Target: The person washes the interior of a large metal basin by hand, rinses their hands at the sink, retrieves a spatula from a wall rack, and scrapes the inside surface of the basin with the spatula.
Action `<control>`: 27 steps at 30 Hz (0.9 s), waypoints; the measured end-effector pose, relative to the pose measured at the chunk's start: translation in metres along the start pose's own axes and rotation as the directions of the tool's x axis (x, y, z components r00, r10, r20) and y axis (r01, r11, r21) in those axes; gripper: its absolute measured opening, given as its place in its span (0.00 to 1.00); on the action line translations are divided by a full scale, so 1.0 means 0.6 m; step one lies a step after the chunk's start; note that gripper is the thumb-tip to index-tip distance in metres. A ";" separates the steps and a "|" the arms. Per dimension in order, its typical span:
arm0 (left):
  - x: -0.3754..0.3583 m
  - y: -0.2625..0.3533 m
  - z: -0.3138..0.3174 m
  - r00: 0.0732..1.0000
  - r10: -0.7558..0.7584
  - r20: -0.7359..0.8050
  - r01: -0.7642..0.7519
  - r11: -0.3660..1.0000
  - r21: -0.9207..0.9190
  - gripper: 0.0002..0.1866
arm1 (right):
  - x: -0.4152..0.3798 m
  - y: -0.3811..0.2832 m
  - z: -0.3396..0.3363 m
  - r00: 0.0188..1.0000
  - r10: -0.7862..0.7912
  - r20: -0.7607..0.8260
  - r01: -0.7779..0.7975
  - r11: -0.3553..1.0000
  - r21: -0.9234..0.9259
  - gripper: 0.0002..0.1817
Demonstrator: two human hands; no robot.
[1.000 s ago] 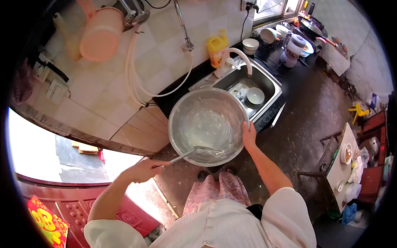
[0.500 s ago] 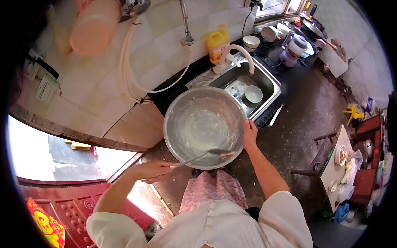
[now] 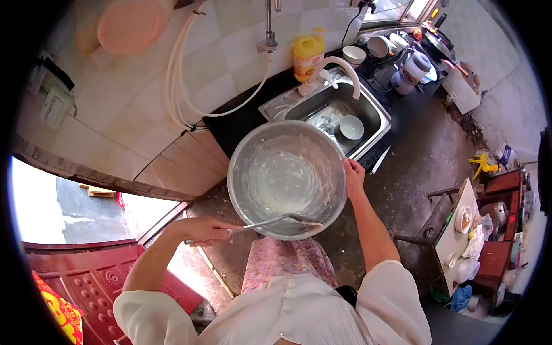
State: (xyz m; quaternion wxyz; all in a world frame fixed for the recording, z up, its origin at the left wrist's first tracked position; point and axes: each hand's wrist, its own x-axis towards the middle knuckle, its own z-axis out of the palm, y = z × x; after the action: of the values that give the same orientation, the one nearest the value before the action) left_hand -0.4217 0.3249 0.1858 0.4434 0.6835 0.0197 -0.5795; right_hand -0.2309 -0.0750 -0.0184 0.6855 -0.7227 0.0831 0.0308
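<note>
A large metal basin [image 3: 282, 172] is tilted toward me in front of my body, with whitish residue smeared over its bottom and wall. My right hand [image 3: 355, 175] grips its right rim, the fingers bent over the edge. My left hand [image 3: 211, 231] is closed round the handle of a long metal utensil [image 3: 259, 224]. The flat head of the utensil lies over the basin's lower right inner wall.
Behind the basin is a steel sink [image 3: 376, 118] with a white bowl [image 3: 351, 127] in it and a curved faucet [image 3: 352, 75]. A yellow jug [image 3: 309, 56] stands by the wall. Bowls [image 3: 354, 55] sit on the counter. A table [image 3: 451, 236] is at right.
The utensil's head has turned and sits slightly lower in the basin. The basin has shifted slightly right. The camera view has moved a little, so the surroundings have shifted.
</note>
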 end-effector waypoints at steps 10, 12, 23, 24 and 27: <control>0.024 -0.020 -0.010 0.998 0.039 0.041 -0.039 0.999 -0.014 0.23 | 0.017 0.004 -0.003 0.998 -0.050 0.023 0.051 0.998 -0.038 0.15; 0.044 -0.024 -0.004 0.997 0.076 0.020 -0.075 0.995 -0.064 0.23 | 0.018 0.006 -0.003 1.000 -0.020 0.012 0.021 1.000 -0.023 0.14; 0.161 -0.018 0.127 0.960 0.162 -0.229 -0.245 0.881 -0.404 0.25 | 0.021 0.044 -0.011 0.978 -0.157 -0.139 0.132 0.976 -0.175 0.14; 0.163 -0.024 0.131 0.961 0.160 -0.226 -0.249 0.856 -0.453 0.25 | 0.018 0.044 -0.011 0.968 -0.200 -0.148 0.157 0.952 -0.262 0.14; 0.198 0.002 0.140 0.919 0.154 -0.364 -0.349 0.750 -0.562 0.25 | 0.002 0.043 0.002 0.932 -0.325 -0.162 0.212 0.848 -0.485 0.13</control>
State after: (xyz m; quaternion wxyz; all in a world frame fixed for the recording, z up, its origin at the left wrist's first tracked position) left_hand -0.4473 0.2132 0.0955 0.7082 0.5758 0.1802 -0.3666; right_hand -0.2337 -0.0754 -0.0441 0.4772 -0.8669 0.0526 -0.1341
